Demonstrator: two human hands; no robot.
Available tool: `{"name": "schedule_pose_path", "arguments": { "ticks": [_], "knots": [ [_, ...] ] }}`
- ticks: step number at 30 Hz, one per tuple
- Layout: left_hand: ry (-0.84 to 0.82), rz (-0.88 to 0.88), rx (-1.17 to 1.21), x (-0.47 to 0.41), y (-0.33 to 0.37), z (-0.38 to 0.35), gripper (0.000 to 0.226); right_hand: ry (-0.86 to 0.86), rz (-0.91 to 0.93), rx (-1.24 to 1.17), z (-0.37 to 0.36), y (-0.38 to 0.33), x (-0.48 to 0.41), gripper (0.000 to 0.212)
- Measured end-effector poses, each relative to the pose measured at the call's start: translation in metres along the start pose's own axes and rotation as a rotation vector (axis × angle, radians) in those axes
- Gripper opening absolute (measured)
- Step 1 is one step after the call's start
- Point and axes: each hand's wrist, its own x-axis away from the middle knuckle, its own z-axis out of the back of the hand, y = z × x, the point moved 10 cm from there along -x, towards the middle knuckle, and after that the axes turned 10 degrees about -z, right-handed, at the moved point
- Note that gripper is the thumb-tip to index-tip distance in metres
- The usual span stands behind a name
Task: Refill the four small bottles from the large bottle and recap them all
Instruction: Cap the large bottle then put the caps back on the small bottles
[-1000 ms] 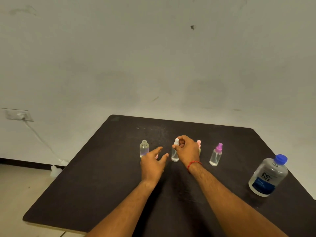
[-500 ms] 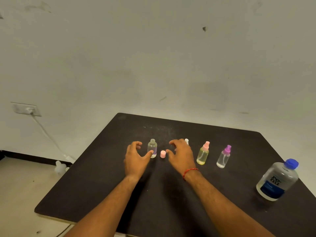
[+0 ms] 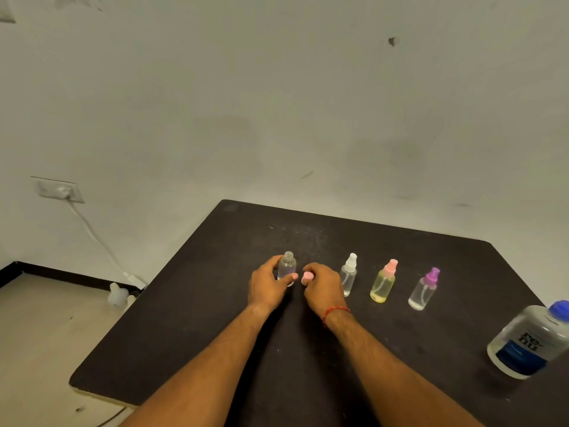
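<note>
I am watching my left hand [image 3: 266, 288] wrapping round the uncapped small bottle [image 3: 287, 267], thumb in front and fingers behind its clear body. The bottle is standing upright on the table [image 3: 215, 303] at the left end of the row. My right hand [image 3: 323, 288] is pinching the pink cap [image 3: 307, 277] just beside that bottle, low over the table; I cannot tell whether the cap is lifted or resting.

The other 3 small bottles are standing capped to the right: the white-pump bottle [image 3: 349, 277], the pink-pump bottle [image 3: 383, 285] with yellowish liquid, and the purple-pump bottle [image 3: 424, 291]. The large bottle [image 3: 529, 343] with its blue lid is sitting well apart, near the right edge.

I am judging the uncapped bottle to be light, thin plastic that is tipping easily, so I am favouring a mid-body hold without squeezing. Its bare neck is showing threads, so the small smooth cap is needing a sidewall pinch and a square seat before turning. Its liquid level is too faint to read.
</note>
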Motion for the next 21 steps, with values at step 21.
{"name": "schedule_pose_path", "arguments": {
  "ticks": [21],
  "knots": [
    [0.016, -0.074, -0.043, 0.019, 0.042, 0.003, 0.048, 0.001, 0.225, 0.083, 0.05, -0.077, 0.002, 0.012]
  ]
}}
